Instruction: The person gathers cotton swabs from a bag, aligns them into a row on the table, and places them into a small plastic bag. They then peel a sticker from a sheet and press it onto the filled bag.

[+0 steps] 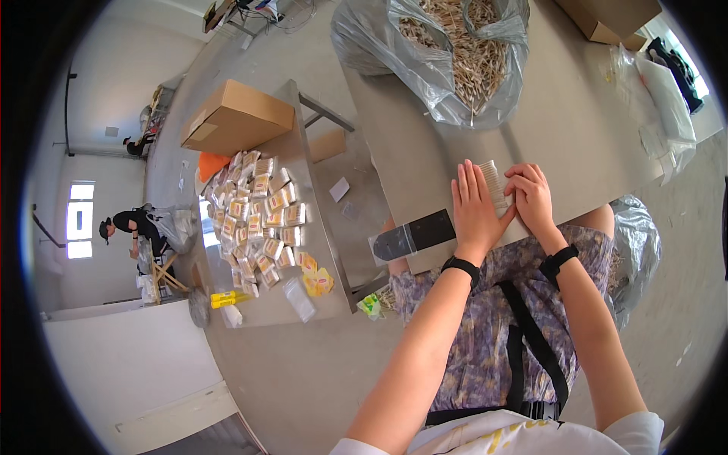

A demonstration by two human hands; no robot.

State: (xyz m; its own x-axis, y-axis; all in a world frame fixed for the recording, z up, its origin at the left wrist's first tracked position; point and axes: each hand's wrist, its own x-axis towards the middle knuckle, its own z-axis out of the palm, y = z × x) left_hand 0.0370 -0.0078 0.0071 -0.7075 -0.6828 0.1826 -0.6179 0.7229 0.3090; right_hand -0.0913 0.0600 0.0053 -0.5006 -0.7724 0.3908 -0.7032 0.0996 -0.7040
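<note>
On the metal table in front of me lies a row of thin cotton swabs [496, 184], set side by side between my hands. My left hand [478, 208] lies along their left side, fingers stretched out and pressed flat. At their right side my right hand [532, 199] has its fingers bent, the tips touching the swabs' edge. Left of my left hand is a flat black piece [432, 230], with a clear plastic sleeve [387, 244] over its rounded end. Beyond the hands, a large grey plastic bag [485, 110] holds a heap of loose swabs [474, 61].
A side table [318, 250] at left carries many swab packets [258, 208], a cardboard box [239, 117], yellow markers [224, 299] and clear bags [299, 299]. Another plastic bag [635, 235] stands beside my right leg. Someone in black [133, 224] bends over at far left.
</note>
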